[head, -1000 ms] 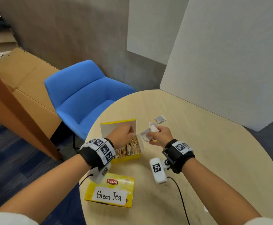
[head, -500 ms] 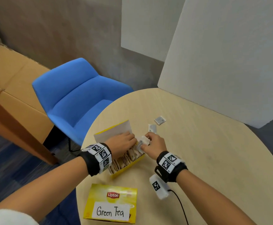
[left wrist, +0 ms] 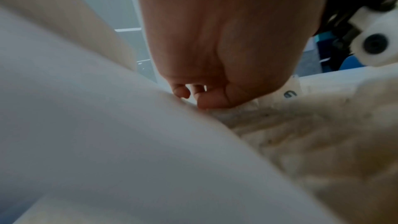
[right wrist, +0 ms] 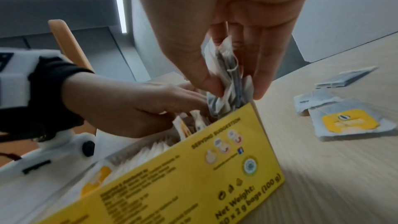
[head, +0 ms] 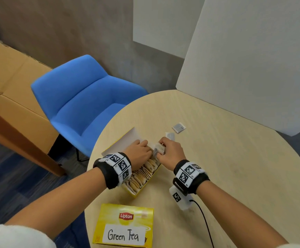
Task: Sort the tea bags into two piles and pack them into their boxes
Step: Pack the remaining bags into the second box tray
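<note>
An open yellow tea box (head: 144, 185) (right wrist: 193, 168) lies near the table's left edge, its lid (head: 126, 141) folded back and a row of pale tea bags inside. My left hand (head: 140, 151) (right wrist: 150, 101) reaches into the box, fingers stretched against the row at its far end. My right hand (head: 169, 151) (right wrist: 235, 89) pinches a bundle of grey tea bags (head: 158, 149) (right wrist: 228, 81) between thumb and fingers, its lower end inside the box's far corner. The left wrist view is filled by the blurred lid and bags. Two loose tea bags (head: 178, 127) (right wrist: 349, 122) lie beyond.
A closed yellow Lipton box labelled "Green Tea" (head: 126, 227) sits at the near edge of the round wooden table (head: 226, 167). A blue chair (head: 85, 104) stands off the table's left side. A white panel (head: 253, 59) leans at the back. A black cable (head: 205, 222) trails from my right wrist.
My right hand carried the bundle of tea bags left, from above the table to the box's far end, and lowered it in. My left hand stayed inside the box.
</note>
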`<state>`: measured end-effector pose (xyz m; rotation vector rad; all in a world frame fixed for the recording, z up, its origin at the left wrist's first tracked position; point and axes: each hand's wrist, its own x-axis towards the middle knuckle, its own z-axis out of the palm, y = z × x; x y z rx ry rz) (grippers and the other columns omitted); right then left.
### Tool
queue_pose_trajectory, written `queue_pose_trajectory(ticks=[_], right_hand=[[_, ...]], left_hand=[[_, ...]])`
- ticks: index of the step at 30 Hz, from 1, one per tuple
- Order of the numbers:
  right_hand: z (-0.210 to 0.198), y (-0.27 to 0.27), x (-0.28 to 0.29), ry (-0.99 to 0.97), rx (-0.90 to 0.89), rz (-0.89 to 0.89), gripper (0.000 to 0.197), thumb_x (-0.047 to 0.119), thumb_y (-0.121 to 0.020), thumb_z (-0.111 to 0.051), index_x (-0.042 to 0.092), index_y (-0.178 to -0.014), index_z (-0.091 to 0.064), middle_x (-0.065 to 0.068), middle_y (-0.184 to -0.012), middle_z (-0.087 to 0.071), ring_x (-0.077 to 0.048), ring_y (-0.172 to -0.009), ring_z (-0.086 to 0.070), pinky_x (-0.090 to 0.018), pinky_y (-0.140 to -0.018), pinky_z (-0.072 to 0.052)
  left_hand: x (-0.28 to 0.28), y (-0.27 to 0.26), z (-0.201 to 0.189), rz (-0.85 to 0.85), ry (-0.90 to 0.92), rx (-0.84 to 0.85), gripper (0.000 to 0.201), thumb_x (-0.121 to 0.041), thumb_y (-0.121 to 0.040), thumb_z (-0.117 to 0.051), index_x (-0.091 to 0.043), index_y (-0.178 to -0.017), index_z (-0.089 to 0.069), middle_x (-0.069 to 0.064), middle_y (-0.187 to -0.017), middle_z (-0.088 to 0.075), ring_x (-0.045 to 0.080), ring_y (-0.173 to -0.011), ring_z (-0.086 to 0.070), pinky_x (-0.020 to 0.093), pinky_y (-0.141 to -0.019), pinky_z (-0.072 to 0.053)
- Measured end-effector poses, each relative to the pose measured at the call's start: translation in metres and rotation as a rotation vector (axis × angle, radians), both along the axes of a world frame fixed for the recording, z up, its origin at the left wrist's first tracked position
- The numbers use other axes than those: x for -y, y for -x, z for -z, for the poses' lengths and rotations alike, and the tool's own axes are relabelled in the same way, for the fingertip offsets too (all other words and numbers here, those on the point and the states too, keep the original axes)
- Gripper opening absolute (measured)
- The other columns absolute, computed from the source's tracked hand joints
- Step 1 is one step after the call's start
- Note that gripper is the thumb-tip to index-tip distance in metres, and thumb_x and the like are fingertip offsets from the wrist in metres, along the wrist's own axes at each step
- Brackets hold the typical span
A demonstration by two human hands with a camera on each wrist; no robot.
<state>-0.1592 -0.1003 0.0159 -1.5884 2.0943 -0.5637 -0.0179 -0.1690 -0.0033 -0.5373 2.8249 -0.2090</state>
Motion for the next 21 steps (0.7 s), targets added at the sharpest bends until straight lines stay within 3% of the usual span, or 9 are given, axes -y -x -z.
queue_pose_trajectory(ticks=[10, 21], right_hand=[[0.001, -0.001, 0.0, 0.031, -0.067, -0.051, 0.018, 0.012, -0.083, -0.058, 0.01, -0.1, -0.057, -0.006, -0.089, -0.062, -0.022, -0.078, -0.055, -0.028, -0.065, -0.043], [0.006, -0.014, 0.009, 0.149, 0.011, 0.048, 0.016, 0.014, -0.079, -0.062, 0.013, -0.095, -0.062, -0.006, -0.085, -0.064, -0.022, -0.076, -0.054, -0.028, -0.059, -0.04]], left_hand=[[-0.004, 0.006, 0.001, -0.037, -0.017, 0.048, 0.032, -0.021, -0.099, -0.037, -0.014, -0.126, -0.053, -0.002, -0.138, -0.047, 0.022, -0.122, -0.033, 0.034, -0.094, -0.029], [-0.01, -0.02, -0.012, -0.046, 0.012, -0.029, 0.029, -0.009, -0.09, -0.041, -0.007, -0.115, -0.057, 0.008, -0.117, -0.058, 0.027, -0.108, -0.047, 0.035, -0.087, -0.04]])
